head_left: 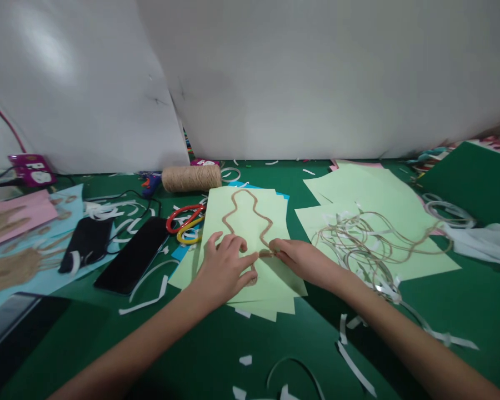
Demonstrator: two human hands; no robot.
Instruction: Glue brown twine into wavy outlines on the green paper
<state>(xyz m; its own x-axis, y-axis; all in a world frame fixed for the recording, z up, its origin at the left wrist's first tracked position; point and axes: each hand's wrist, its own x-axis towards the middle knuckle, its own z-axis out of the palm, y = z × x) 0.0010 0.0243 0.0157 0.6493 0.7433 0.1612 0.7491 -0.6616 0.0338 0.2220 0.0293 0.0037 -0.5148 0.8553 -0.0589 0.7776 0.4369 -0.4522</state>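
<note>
A brown twine outline (254, 203), wavy and narrow at the top, lies on a pale green sheet of paper (212, 214). My left hand (227, 264) rests low on the sheet with its fingers bent and apart, the index fingertip touching a short stretch of twine. My right hand (302, 258) is closed in a pinch on the twine at the lower right of the outline. Part of the twine is hidden under my left hand.
Red-and-yellow scissors (187, 230) and a twine spool (191, 179) lie to the left and behind. Phones (131, 255) sit farther left. A loose tangle of string (369, 236) covers green sheets on the right. White paper strips (354, 366) scatter the green table (183, 366).
</note>
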